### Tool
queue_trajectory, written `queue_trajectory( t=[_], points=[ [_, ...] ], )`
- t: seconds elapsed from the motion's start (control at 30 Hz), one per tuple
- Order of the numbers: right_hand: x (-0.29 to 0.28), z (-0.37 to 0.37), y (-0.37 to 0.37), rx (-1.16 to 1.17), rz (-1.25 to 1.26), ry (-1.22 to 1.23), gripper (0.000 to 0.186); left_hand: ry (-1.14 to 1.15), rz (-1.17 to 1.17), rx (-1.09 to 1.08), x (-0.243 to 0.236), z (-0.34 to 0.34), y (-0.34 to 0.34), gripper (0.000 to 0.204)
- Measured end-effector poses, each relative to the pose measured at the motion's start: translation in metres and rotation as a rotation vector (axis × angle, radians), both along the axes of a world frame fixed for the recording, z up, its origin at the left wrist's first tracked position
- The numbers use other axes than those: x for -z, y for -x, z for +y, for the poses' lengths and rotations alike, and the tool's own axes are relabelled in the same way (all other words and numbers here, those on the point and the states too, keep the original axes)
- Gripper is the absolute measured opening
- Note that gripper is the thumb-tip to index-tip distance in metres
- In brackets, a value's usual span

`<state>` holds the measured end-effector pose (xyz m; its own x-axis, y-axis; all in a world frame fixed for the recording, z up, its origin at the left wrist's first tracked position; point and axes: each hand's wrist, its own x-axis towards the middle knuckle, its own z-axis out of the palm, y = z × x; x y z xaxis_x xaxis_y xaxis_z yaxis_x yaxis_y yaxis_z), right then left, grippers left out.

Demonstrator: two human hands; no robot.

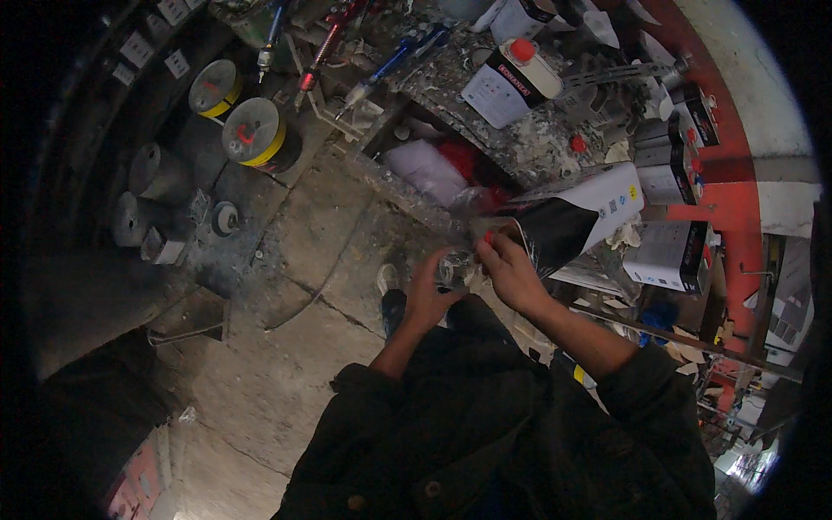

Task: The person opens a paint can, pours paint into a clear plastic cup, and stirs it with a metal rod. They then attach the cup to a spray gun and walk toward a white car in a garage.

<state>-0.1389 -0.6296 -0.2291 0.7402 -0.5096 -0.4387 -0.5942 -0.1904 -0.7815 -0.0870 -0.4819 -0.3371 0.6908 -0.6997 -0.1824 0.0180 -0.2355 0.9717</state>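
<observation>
The black-and-white can [568, 227] leans well over at the near edge of the bench [446, 94], its lower end toward the person. From where I stand, the right hand [513, 276] is at that end, its fingertips seemingly pinched on a small red cap [488, 237]. The left hand [422, 293] is apart from it, curved around something clear, perhaps a cup [448, 267]; I can't tell how firmly it grips.

With the can tipped like that, I'd keep its weight on the bench, since neither hand appears to support the far end. I'd move the cap gently, and hold the clear thing close beneath the can's low end, upright, so drips land inside it.

The open compartment [373, 143] just beyond holds pale plastic [425, 165], worth keeping dry. Farther back, another red-capped can [503, 94] stands near a loose red lid [578, 144], easily confused with this one.
</observation>
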Motion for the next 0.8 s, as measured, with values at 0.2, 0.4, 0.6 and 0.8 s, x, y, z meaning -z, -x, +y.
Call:
queue_trajectory(
  t=[0.2,0.4,0.6,0.8],
  points=[
    [0.0,0.0,0.0,0.0,-0.023,-0.047,0.034,-0.043,0.052,-0.006,-0.001,0.0,0.001,0.077],
    [0.004,-0.001,0.0,-0.006,0.005,-0.013,0.033,-0.045,0.081,-0.011,-0.001,-0.003,-0.001,0.075],
    [0.012,0.0,0.001,0.001,-0.005,0.02,0.033,0.037,0.073,-0.03,0.002,-0.003,0.0,0.074],
    [0.009,-0.001,-0.001,-0.015,0.031,0.036,0.033,0.026,0.1,-0.001,0.003,-0.002,-0.002,0.075]
  ],
)
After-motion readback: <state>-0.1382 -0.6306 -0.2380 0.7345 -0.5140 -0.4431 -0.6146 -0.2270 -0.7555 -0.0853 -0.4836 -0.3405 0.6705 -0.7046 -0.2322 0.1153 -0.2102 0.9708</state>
